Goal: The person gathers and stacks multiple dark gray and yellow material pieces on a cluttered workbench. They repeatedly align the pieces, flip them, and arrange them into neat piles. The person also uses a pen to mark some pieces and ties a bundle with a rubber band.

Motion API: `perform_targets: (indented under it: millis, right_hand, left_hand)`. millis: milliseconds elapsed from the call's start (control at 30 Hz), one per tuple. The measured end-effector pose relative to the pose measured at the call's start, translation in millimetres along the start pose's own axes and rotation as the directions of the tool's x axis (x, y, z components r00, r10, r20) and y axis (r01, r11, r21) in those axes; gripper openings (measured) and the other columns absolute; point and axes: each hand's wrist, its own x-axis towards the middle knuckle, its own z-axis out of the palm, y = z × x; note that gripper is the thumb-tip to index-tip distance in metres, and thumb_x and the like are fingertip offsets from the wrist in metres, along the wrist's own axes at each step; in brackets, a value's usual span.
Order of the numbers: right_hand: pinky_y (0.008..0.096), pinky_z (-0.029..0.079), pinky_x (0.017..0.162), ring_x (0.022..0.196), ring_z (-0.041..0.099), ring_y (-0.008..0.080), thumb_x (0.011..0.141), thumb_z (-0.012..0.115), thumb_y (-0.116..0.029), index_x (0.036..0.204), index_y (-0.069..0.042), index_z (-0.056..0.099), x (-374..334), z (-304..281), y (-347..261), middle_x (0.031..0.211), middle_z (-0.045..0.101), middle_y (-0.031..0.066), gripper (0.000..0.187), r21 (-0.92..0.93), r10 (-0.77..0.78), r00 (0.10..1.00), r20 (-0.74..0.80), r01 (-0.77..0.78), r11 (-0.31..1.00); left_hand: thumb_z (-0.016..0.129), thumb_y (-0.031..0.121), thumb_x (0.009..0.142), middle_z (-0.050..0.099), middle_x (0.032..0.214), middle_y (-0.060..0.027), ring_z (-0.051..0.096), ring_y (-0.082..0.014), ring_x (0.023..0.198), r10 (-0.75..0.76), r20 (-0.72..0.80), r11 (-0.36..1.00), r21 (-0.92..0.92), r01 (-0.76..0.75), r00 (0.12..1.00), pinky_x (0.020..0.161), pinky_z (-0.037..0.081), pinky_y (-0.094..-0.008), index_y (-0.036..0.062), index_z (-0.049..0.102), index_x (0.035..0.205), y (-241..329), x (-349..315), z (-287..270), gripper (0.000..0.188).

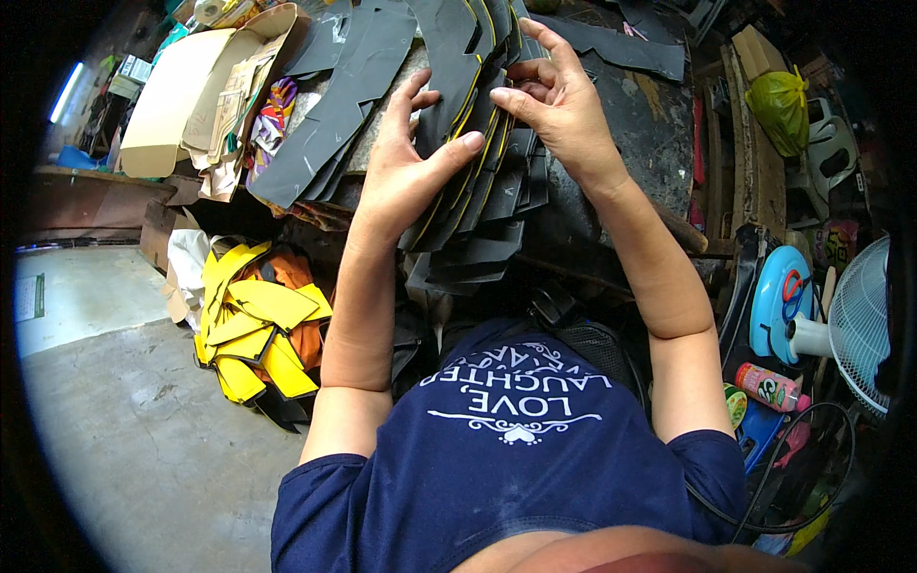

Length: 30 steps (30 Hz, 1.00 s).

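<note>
At the upper middle of the frame, a stack of black sheets with yellow edges is standing fanned on its side, its lower end hanging past the near edge of the table. The left grip is spreading around the stack's near left side, fingers lying along the left and thumb crossing toward the yellow edges; this is probably serving as a side wall so the loose layers are not splaying. The right grip is curving in from the right, its thumb tip meeting the edges while the index finger is pointing toward the top, a pose that seems to be suiting fine handling of single layers. Neither grip is looking clenched, and I cannot tell whether either is pinching a sheet or merely resting against the stack. Left of it, long black pieces are lying flat and overlapping, likely because flat layers are taking little room within easy reach; another black piece is lying at the upper right of the table. At the middle left, yellow pieces are sitting heaped over an orange cloth or bag, well apart from the hands, and an open cardboard box is occupying the upper left.
</note>
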Motion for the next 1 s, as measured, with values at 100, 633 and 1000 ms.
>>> perform_targets:
  millis: [100, 633, 1000]
  right_hand:
    - [0.0274, 0.056, 0.078, 0.096, 0.064, 0.0162, 0.09, 0.066, -0.009, 0.148, -0.007, 0.029, 1, -2, -1, 0.11, 0.06, 0.0162, 0.07, 0.054, 0.02, 1.0, 0.013, -0.021, 0.998]
    - [0.0336, 0.052, 0.093, 0.11, 0.059, 0.022, 0.081, 0.062, 0.013, 0.155, -0.014, -0.002, -2, 11, -19, 0.127, 0.054, 0.02, 0.102, 0.207, -0.011, 0.994, -0.108, 0.033, 0.978]
    - [0.0358, 0.045, 0.102, 0.123, 0.051, 0.0238, 0.083, 0.059, 0.01, 0.155, -0.015, -0.007, -13, 11, -40, 0.144, 0.04, 0.0201, 0.1, 0.297, -0.049, 0.994, -0.093, 0.075, 0.952]
  left_hand:
    - [0.081, 0.028, 0.075, 0.049, 0.129, -0.0212, 0.05, -0.028, 0.119, 0.017, -0.009, 0.999, 0.028, -0.017, 1.0, 0.102, 0.04, -0.0368, 0.0032, 0.035, 0.145, 1, 0, 2, 0.088]
    - [0.085, 0.044, 0.064, 0.03, 0.143, -0.0365, 0.039, -0.0495, 0.129, 0.256, -0.058, 0.544, 0.834, -0.094, 0.965, 0.108, 0.036, -0.0486, 0.0025, 0.016, 0.151, 38, -17, 35, 0.119]
    - [0.08, 0.028, 0.061, 0.044, 0.127, -0.0309, 0.05, -0.0472, 0.114, 0.338, 0.054, 0.486, 0.845, -0.224, 0.939, 0.096, 0.046, -0.0484, 0.0139, 0.029, 0.151, 68, -26, 28, 0.104]
